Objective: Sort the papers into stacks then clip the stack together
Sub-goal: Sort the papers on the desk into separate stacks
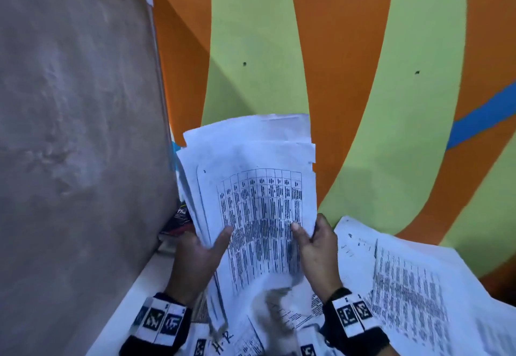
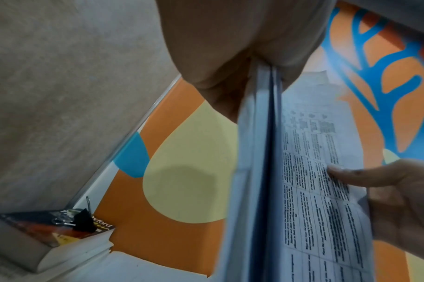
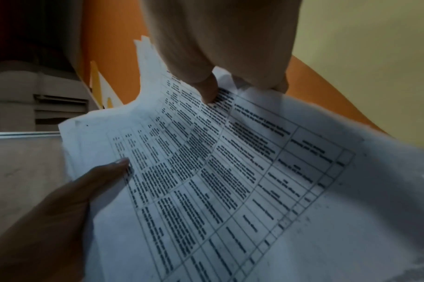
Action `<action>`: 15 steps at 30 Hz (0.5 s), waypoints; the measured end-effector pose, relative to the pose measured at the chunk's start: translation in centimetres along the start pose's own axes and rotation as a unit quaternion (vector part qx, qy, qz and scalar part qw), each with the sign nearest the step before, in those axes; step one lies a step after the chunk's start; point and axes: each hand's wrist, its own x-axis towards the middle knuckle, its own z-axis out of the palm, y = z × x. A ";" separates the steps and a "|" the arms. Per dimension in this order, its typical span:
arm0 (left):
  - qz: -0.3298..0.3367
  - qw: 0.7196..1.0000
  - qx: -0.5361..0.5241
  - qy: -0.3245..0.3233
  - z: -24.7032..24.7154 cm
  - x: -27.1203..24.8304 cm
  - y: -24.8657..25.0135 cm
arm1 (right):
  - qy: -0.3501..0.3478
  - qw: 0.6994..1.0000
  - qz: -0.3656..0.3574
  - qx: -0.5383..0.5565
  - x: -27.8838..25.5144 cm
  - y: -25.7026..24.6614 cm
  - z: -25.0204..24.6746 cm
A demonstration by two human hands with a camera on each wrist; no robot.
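Both hands hold up a thick, uneven stack of white papers [image 1: 251, 177] in front of the wall; its top sheet bears a printed table. My left hand [image 1: 201, 255] grips the stack's left edge, thumb on the front, the sheets [image 2: 256, 171] edge-on between thumb and fingers. My right hand [image 1: 315, 244] pinches the right edge, thumb [image 3: 209, 91] pressed on the table print [image 3: 206, 171]. More printed papers [image 1: 405, 274] lie spread on the surface at the right. A black binder clip [image 2: 85, 221] rests on a book [image 2: 49, 234] at the far left.
A grey board [image 1: 78, 132] with a pale frame leans at the left. The wall [image 1: 349, 62] behind is orange and light green with a blue stripe. Loose sheets [image 1: 251, 339] lie under my wrists on the white table [image 1: 134, 294].
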 end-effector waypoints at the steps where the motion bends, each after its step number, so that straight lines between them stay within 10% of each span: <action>1: -0.013 1.000 0.018 -0.003 0.3 0.2 -0.1 | -0.003 1.000 0.005 0.018 0.1 0.1 -0.1; 6: -0.073 0.994 -0.014 -0.083 0.9 -0.4 -2.7 | -0.020 1.000 0.013 -0.015 1.1 1.9 -1.6; 15: -0.135 0.987 -0.010 -0.089 2.8 -1.2 -3.8 | -0.062 0.957 -0.200 -0.199 4.1 -0.7 -2.2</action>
